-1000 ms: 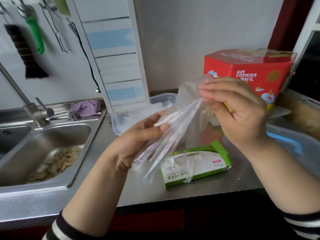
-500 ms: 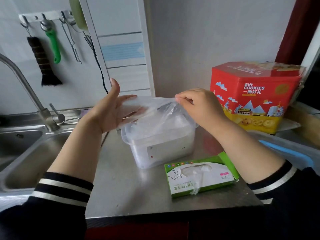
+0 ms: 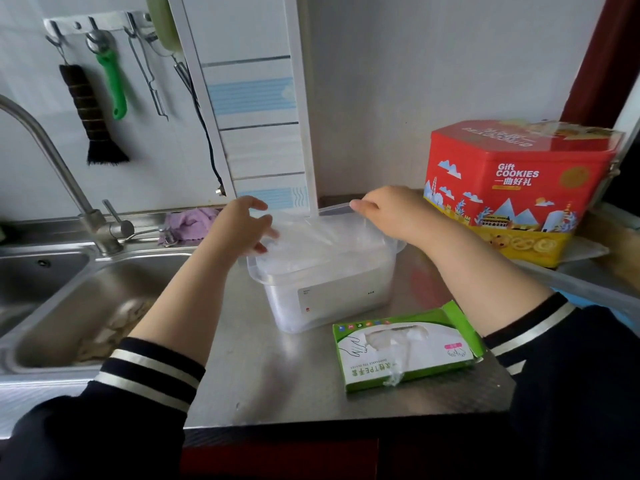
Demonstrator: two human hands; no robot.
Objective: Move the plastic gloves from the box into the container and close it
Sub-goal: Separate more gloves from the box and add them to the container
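both hands are at the top of the clear container [image 3: 329, 292], which stands on the steel counter [image 3: 263, 375] between the sink and the red cookie tin [image 3: 516, 188]. left hand [image 3: 242, 230] has its fingers loosely spread and pressing down on the crumpled plastic gloves [image 3: 322, 233] at the left side of the opening, curled round nothing. right hand [image 3: 391, 213] is curled at the far right rim, fingertips pinching either the film of the gloves or the rim edge itself (i cannot tell which, the clear plastic blurs together there).

as for progress, a good heap of gloves already sits in the container, mounded up to the rim and a little above it. the green glove box [image 3: 405, 344] lies flat just in front of the container, and through its torn window some film is visible, with a wisp hanging out at the front, so it looks not fully emptied. no lid is on the container; a clear lid-like sheet lies under the tin, though i can't be sure that is it. left to do, by my reckoning: tuck this bunch down, fetch whatever remains in the box, then close up.
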